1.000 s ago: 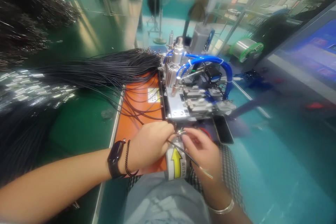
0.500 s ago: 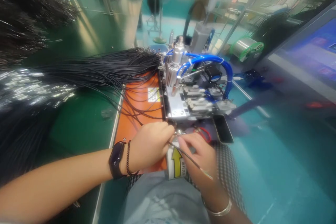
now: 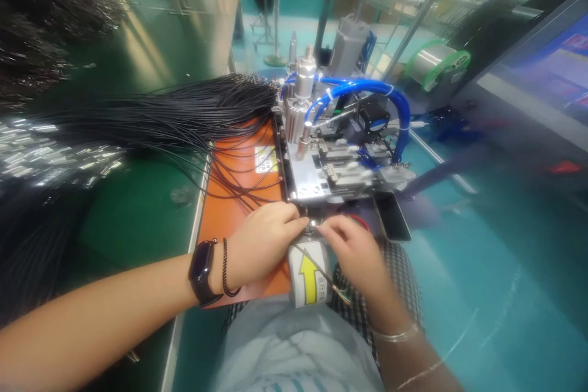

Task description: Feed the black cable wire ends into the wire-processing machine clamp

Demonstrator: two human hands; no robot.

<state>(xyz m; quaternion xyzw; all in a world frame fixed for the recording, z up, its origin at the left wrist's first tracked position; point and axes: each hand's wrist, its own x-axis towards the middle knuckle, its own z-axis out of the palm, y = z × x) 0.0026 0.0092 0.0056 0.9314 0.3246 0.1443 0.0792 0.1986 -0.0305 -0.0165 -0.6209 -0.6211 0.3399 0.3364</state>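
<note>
My left hand (image 3: 266, 229), with a dark wristband and a beaded bracelet, is closed on a thin black cable (image 3: 316, 264). The cable's free end slants down to the right across a grey cylinder with a yellow arrow label (image 3: 310, 275) and ends in several fine coloured wires (image 3: 342, 295). Finger and thumb of my right hand (image 3: 356, 251) are pinched together at a small metal fixture (image 3: 313, 226) just above the cylinder. What they pinch is too small to make out. My left thumb reaches the same fixture from the other side.
Behind the hands stands a bench machine with metal cylinders (image 3: 301, 113) and blue air hoses (image 3: 367, 87). Black cables (image 3: 197, 107) lie across its orange plate (image 3: 218, 226). A phone (image 3: 391, 215) lies at the right, near red handles (image 3: 361, 220). Farther back is a green-rimmed wire spool (image 3: 438, 66).
My right hand has shifted off the cable's end and up to the metal fixture. The coloured wires, earlier lying over that hand, now hang beside the cylinder. My left hand keeps its grip.
</note>
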